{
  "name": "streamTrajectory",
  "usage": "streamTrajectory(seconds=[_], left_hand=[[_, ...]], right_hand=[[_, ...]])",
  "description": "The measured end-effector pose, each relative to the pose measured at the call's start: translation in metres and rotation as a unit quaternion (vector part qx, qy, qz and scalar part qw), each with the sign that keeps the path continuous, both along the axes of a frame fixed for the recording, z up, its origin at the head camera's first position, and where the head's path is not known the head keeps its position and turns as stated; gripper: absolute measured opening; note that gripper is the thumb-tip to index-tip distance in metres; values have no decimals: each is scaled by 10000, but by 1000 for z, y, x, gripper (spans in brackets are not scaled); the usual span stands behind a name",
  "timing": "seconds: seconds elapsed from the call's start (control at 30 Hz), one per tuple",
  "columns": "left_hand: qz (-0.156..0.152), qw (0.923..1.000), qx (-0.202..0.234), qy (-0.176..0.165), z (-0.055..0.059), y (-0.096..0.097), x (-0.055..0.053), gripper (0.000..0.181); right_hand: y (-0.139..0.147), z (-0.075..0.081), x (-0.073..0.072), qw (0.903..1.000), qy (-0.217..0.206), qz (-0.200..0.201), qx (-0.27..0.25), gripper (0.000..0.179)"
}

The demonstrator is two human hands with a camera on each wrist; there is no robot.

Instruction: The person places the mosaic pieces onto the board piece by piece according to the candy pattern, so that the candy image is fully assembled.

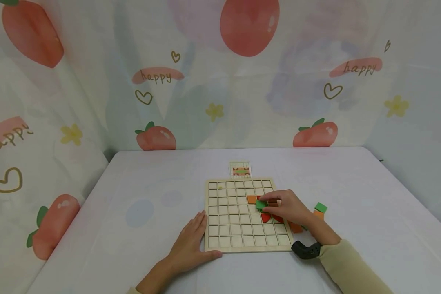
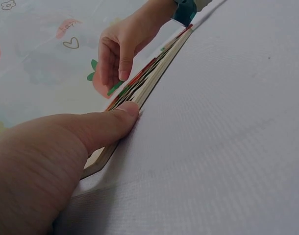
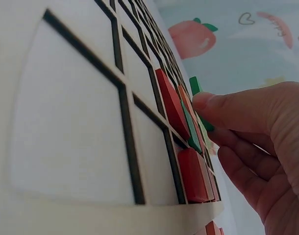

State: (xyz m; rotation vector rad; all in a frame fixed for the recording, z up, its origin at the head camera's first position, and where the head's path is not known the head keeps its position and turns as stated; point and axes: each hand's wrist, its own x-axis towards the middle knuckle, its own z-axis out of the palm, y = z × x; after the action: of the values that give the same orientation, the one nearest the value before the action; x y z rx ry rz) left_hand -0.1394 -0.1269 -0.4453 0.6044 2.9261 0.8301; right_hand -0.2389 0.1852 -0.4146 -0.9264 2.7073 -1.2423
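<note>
A wooden grid board (image 1: 235, 241) lies flat on the white table. My left hand (image 1: 189, 249) rests at its near left corner, fingers straight along the left side; the thumb touches the front edge, as the left wrist view also shows. Over the board's right half, my right hand (image 1: 288, 206) pinches a green tile (image 1: 260, 205) between thumb and fingers. In the right wrist view that green tile (image 3: 194, 85) stands tilted above the grid. An orange square (image 1: 251, 199) and red pieces (image 1: 266, 217) sit in cells around it, partly hidden by the hand.
Behind the board lies a small card (image 1: 240, 170) with a coloured grid pattern. Loose tiles, among them a green one (image 1: 321, 207) and an orange one (image 1: 319, 214), lie right of the board, some under the right forearm. A patterned curtain (image 1: 242, 102) stands behind the table.
</note>
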Motion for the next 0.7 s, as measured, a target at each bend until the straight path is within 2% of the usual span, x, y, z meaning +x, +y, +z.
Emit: streamTrajectory(seconds=[0.27,0.7], left_hand=[[9,10000,-1,10,0,0,0,107],[26,10000,-15,-3,-2,0,-1,108]], right_hand=[[-10,-2,-1,9991,-290,162,-271,27],[-14,-4,-3,9996,-214,183,-79,25]])
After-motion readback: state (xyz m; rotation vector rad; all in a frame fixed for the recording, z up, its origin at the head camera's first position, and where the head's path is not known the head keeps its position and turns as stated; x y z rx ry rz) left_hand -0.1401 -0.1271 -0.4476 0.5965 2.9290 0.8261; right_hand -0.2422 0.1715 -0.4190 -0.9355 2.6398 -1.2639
